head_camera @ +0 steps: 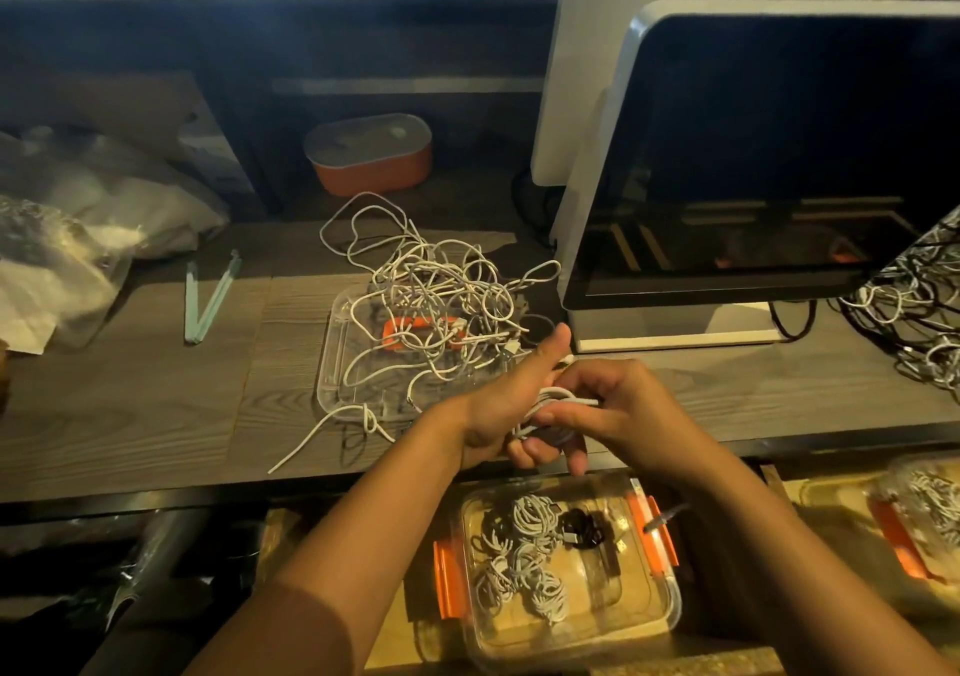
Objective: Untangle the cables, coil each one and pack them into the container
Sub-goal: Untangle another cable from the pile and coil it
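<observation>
- White cable (563, 400), half-coiled, was held in the air over the desk's (156, 405) front edge. Its strands ran roughly left-right between the two hands.
- Left hand (496, 410): thumb up, fingers curled under the coil, gripping it.
- Right hand (618, 408): fingers curled round the coil's other side, pinching the strands.
- Most of the coil was hidden by fingers, so loop count and connector type were unreadable.
- Tangle (431, 296) of white cables sat mid-desk, piled on a clear tray (327, 363). One loose end trailed off toward the front-left edge.
- Something orange under the tangle was too covered to identify.
- Container (608, 602) with orange clips sat open below the desk's front edge, directly under the hands. It held several white coils and one dark one.
- Monitor (753, 166) stood at the right rear, just beside the tangle.
- Second tangle (919, 301) was cut off at the right edge of view.
- Second container (919, 525) at lower right was also cut off and blurred.
- Orange box (369, 156) with a grey lid stood behind the tangle.
- Plastic bags (78, 228) and green sticks (208, 301) lay at the desk's left.
</observation>
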`<action>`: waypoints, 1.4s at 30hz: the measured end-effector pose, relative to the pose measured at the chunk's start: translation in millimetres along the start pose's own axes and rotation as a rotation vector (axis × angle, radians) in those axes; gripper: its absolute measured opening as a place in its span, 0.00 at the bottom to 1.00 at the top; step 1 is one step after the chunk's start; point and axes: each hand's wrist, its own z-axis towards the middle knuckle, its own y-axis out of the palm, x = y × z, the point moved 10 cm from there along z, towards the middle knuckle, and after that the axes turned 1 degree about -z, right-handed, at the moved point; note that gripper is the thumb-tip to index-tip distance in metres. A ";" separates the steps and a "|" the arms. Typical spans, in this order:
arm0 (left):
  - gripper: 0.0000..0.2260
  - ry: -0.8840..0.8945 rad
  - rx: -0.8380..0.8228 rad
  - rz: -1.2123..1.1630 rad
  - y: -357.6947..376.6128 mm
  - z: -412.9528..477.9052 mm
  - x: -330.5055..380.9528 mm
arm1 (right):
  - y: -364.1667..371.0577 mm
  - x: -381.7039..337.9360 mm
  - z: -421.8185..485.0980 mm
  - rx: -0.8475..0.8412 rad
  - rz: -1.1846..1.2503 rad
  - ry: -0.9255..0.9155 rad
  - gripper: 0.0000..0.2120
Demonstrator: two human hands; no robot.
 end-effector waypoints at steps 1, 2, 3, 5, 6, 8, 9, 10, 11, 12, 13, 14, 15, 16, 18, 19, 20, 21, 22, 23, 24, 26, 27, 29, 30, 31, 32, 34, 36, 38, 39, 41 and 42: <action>0.34 -0.013 0.009 0.007 -1.6 -1.2 -1.4 | 6.4 1.7 -0.7 -0.030 0.063 0.015 0.15; 0.33 -0.017 0.038 0.018 -4.5 -1.9 -2.1 | 11.2 2.7 -1.7 -0.038 0.106 0.025 0.13; 0.31 -0.004 0.085 0.023 -8.2 -2.3 -1.4 | 12.6 3.5 -2.6 -0.021 0.127 0.024 0.11; 0.26 0.075 0.216 -0.001 -17.4 -1.9 3.1 | 5.3 9.0 -2.9 0.081 0.170 0.032 0.10; 0.24 0.146 0.306 -0.038 -23.6 -3.0 6.7 | -0.4 13.1 -3.3 0.143 0.203 0.053 0.10; 0.20 0.289 0.540 0.001 -37.5 -10.1 11.1 | -11.1 19.6 -4.6 0.256 0.297 0.102 0.08; 0.18 0.336 0.666 0.109 -41.2 -15.7 14.2 | -11.8 22.3 -4.9 0.278 0.318 0.128 0.08; 0.19 0.369 0.788 0.233 -43.6 -21.5 17.9 | -8.9 23.7 -4.7 0.278 0.314 0.157 0.09; 0.20 0.390 0.902 0.337 -46.2 -27.5 22.1 | -4.1 25.6 -4.5 0.262 0.306 0.180 0.10; 0.21 0.401 0.990 0.415 -48.7 -32.9 25.6 | 0.7 27.1 -5.1 0.236 0.301 0.196 0.10; 0.24 0.398 1.045 0.473 -52.1 -36.5 28.5 | 5.0 26.6 -5.2 0.190 0.287 0.204 0.10; 0.25 0.376 1.072 0.521 -57.8 -36.3 28.2 | 8.9 25.3 -5.5 0.113 0.221 0.210 0.10; 0.26 0.341 1.085 0.568 -63.7 -35.2 26.3 | 11.4 24.1 -5.6 0.005 0.070 0.210 0.09; 0.27 0.304 1.076 0.612 -68.2 -32.6 23.0 | 10.5 25.4 -5.7 -0.103 -0.152 0.209 0.09; 0.27 0.262 0.955 0.639 -64.8 -21.5 13.6 | -4.4 25.2 -4.5 -0.214 -0.526 0.183 0.07; 0.26 0.264 0.859 0.609 -58.0 -14.0 9.9 | -13.9 21.7 -3.2 -0.218 -0.598 0.166 0.08; 0.26 0.274 0.768 0.553 -49.9 -9.0 7.7 | -21.4 17.5 -2.0 -0.207 -0.609 0.145 0.08; 0.27 0.297 0.706 0.475 -44.8 -5.8 6.7 | -27.6 16.2 -0.6 -0.182 -0.580 0.126 0.07; 0.29 0.322 0.675 0.387 -43.1 -3.3 7.6 | -34.0 16.6 0.5 -0.127 -0.466 0.116 0.06; 0.32 0.339 0.678 0.296 -45.1 -2.2 7.4 | -36.9 18.7 -0.1 -0.063 -0.280 0.122 0.06; 0.37 0.330 0.697 0.209 -49.1 -1.1 5.9 | -37.0 21.8 -2.4 0.007 -0.068 0.133 0.07; 0.38 0.338 0.766 0.065 -53.6 -0.9 5.4 | -26.2 34.2 -6.6 0.135 0.240 0.177 0.10; 0.33 0.362 0.814 -0.001 -53.0 -2.0 8.7 | -18.1 38.9 -7.1 0.193 0.322 0.186 0.10; 0.24 0.389 0.945 -0.076 -53.1 -5.6 15.3 | -0.5 39.8 -5.8 0.286 0.370 0.137 0.10; 0.22 0.407 1.016 -0.057 -53.4 -8.9 20.5 | 7.5 39.0 -5.9 0.318 0.320 0.122 0.11; 0.21 0.431 1.089 0.004 -54.8 -12.7 27.3 | 14.0 40.2 -6.5 0.336 0.224 0.128 0.13; 0.21 0.463 1.152 0.091 -55.3 -16.6 34.9 | 17.8 42.1 -7.9 0.346 0.105 0.146 0.14; 0.23 0.486 1.219 0.248 -55.3 -19.9 45.3 | 23.4 47.1 -9.5 0.310 -0.020 0.170 0.10; 0.24 0.452 1.289 0.331 -57.7 -23.0 47.9 | 25.8 47.1 -9.8 0.276 0.058 0.141 0.09; 0.25 0.424 1.327 0.355 -59.3 -23.1 46.7 | 20.9 41.5 -12.5 0.292 0.284 0.120 0.11; 0.25 0.434 1.320 0.370 -57.7 -21.4 47.9 | 16.0 41.5 -13.9 0.329 0.377 0.128 0.12; 0.25 0.480 1.262 0.411 -49.9 -16.1 51.3 | 0.8 45.5 -18.6 0.455 0.455 0.167 0.15; 0.25 0.511 1.228 0.412 -45.3 -14.4 52.1 | -7.9 48.2 -20.6 0.517 0.446 0.172 0.15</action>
